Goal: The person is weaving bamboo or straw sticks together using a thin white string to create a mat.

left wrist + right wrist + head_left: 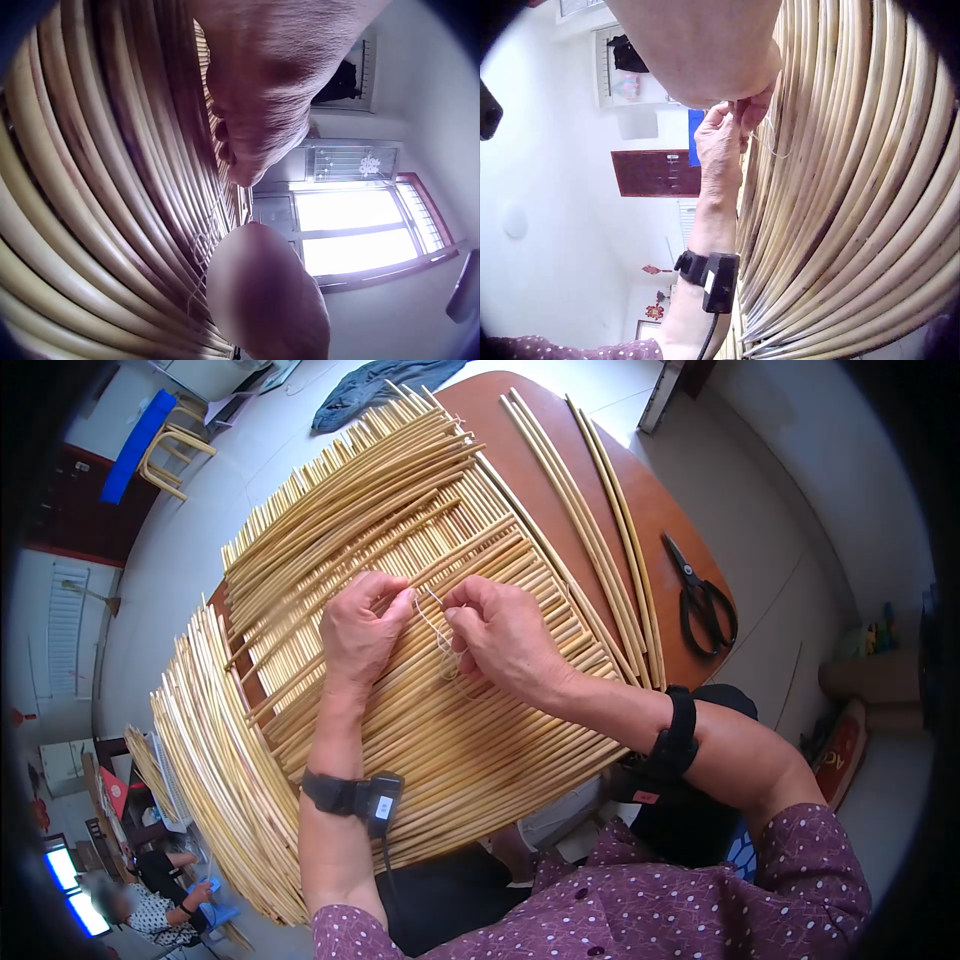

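My left hand (365, 625) and right hand (505, 635) meet over a mat of pale reed sticks (440, 760), fingers curled in and fingertips a small gap apart. A thin white string (425, 618) runs between them, and each hand pinches it between thumb and forefinger. Loose loops of the string (447, 660) hang below the right fingers onto the sticks. In the left wrist view the string (204, 244) lies across the rods near the right hand (281, 300). The right wrist view shows the left hand (720, 154) beyond my right hand, with a strand (772, 146) trailing off.
Crosswise sticks (340, 510) lie stacked on the mat's far part, and a bundle of reeds (225, 780) sits along its left side. On the brown table (490, 400) lie several separate sticks (570, 500) and black-handled scissors (705, 605). Another person (150, 905) sits at lower left.
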The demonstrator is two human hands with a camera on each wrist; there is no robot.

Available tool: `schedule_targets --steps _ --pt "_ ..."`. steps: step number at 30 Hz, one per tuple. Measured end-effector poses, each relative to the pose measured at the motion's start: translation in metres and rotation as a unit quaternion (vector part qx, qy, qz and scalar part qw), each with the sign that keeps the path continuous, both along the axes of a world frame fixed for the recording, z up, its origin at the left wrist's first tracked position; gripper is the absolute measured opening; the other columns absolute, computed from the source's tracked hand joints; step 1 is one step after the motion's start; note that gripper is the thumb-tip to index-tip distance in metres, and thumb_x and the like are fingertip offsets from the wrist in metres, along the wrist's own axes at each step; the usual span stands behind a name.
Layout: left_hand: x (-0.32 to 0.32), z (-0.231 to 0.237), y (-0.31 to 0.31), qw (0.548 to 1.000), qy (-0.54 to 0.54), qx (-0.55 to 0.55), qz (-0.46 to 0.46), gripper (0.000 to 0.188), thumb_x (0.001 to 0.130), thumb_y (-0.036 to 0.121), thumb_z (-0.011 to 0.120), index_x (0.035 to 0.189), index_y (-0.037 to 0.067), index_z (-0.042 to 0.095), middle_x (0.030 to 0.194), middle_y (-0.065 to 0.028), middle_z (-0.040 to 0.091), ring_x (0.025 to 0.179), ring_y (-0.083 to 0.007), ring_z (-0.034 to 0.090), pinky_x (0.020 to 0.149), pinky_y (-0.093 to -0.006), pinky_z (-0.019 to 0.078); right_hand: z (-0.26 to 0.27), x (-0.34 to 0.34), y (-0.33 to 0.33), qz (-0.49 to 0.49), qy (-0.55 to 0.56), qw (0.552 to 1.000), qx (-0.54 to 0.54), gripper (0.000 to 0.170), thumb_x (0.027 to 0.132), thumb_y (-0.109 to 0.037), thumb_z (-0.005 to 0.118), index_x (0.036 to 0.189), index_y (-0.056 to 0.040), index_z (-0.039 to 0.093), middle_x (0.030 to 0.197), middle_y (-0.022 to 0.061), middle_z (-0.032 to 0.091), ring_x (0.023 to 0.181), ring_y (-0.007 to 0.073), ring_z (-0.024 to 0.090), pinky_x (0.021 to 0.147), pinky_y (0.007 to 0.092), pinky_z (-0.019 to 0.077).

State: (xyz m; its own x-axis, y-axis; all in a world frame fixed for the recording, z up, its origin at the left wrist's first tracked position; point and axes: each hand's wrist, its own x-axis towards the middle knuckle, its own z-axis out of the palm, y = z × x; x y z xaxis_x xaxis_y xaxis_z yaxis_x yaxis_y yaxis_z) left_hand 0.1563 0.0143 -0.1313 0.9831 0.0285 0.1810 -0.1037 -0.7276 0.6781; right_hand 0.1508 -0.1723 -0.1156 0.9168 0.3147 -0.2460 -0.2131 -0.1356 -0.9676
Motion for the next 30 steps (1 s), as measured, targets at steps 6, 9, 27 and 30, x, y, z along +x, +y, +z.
schedule_targets --steps 6,9,27,30 --pt "-0.013 0.024 -0.007 0.994 0.046 -0.085 0.046 0.011 0.081 0.009 0.071 0.089 0.003 0.071 0.084 -0.0062 0.069 0.078 -0.0126 0.067 0.072 -0.0246 0.0526 0.001 -0.003 0.002 0.0 -0.077 0.996 -0.048 0.021 0.091 -0.013 0.053 0.102 0.0021 0.064 0.081 0.0186 0.068 0.073 0.032 0.067 0.072 0.0396 0.0533" --pt "-0.029 0.035 -0.009 0.995 0.044 -0.077 0.048 0.01 0.08 0.009 0.072 0.089 0.003 0.071 0.084 -0.0053 0.069 0.078 -0.0131 0.067 0.072 -0.0255 0.0531 0.012 -0.012 0.0 0.011 -0.105 0.993 -0.05 0.021 0.091 -0.014 0.054 0.102 0.0017 0.063 0.087 0.0207 0.068 0.08 0.0355 0.067 0.076 0.0411 0.0526" --pt "-0.06 0.061 -0.025 0.977 0.049 -0.187 0.092 0.009 0.086 0.005 0.069 0.093 0.0 0.069 0.073 0.0047 0.061 0.064 0.0001 0.051 0.057 -0.0163 0.0411 0.019 -0.039 -0.002 0.028 -0.23 0.972 -0.041 0.023 0.089 -0.005 0.053 0.111 -0.0013 0.06 0.067 0.0144 0.058 0.062 0.0266 0.062 0.058 0.037 0.0486" --pt "-0.06 0.06 -0.024 0.975 0.061 -0.193 0.097 0.009 0.086 0.005 0.069 0.094 0.0 0.069 0.073 0.0045 0.061 0.064 -0.0001 0.052 0.058 -0.0165 0.0415 0.017 -0.039 -0.002 0.023 -0.237 0.97 -0.045 0.023 0.089 -0.005 0.053 0.111 -0.0018 0.06 0.067 0.0145 0.058 0.062 0.0269 0.062 0.057 0.0374 0.0487"
